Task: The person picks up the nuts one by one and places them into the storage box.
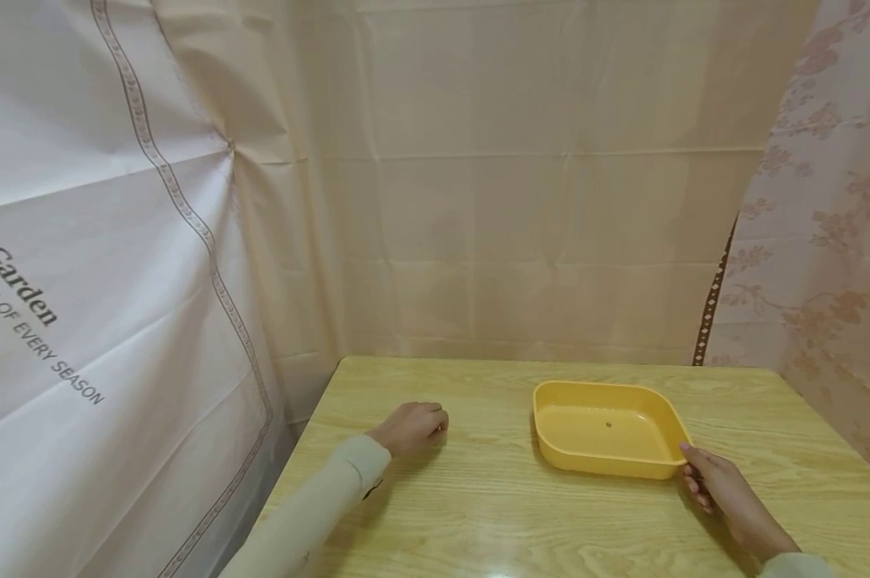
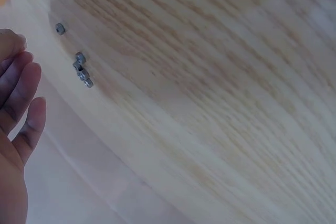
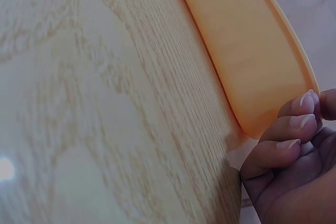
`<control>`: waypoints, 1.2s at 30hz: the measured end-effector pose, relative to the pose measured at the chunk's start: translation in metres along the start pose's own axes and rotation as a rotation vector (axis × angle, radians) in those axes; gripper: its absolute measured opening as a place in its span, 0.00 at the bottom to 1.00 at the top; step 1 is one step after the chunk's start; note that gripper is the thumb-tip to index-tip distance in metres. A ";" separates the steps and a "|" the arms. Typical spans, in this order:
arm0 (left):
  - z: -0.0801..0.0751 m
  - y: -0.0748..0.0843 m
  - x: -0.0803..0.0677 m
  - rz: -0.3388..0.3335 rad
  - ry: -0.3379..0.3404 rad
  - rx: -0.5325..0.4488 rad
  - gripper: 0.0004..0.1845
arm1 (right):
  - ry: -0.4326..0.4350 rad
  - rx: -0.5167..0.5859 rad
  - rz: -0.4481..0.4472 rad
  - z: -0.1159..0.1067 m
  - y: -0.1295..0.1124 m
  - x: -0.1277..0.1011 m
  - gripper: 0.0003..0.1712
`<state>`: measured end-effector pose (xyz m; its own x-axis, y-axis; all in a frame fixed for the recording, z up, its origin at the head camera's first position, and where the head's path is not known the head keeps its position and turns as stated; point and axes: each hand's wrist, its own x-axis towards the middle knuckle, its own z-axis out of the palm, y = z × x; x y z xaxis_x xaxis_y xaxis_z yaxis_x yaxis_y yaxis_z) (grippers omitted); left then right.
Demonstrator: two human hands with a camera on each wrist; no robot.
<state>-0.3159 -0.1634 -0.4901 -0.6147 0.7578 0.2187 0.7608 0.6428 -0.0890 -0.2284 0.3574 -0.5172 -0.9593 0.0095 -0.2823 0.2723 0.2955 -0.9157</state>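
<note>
A yellow plastic tray lies on the wooden table, right of the middle. A small dark speck sits on its floor. My right hand pinches the tray's near right corner: in the right wrist view the thumb lies over the tray's rim and the curled fingers press its outer wall. My left hand rests on the table to the left of the tray, fingers loosely bent and holding nothing. In the left wrist view several small metal nuts lie on the wood just beyond the left hand's fingertips.
Pale plastic curtains hang close behind the table and along its left side; a floral one hangs on the right. The table's left edge runs beside my left forearm.
</note>
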 end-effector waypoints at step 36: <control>-0.006 0.012 0.026 0.048 0.036 0.028 0.03 | 0.002 -0.004 -0.006 0.001 0.000 0.000 0.31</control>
<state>-0.3212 -0.1367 -0.4799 -0.5692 0.7838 0.2484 0.7830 0.6089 -0.1270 -0.2286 0.3563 -0.5171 -0.9610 0.0096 -0.2763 0.2664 0.2997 -0.9161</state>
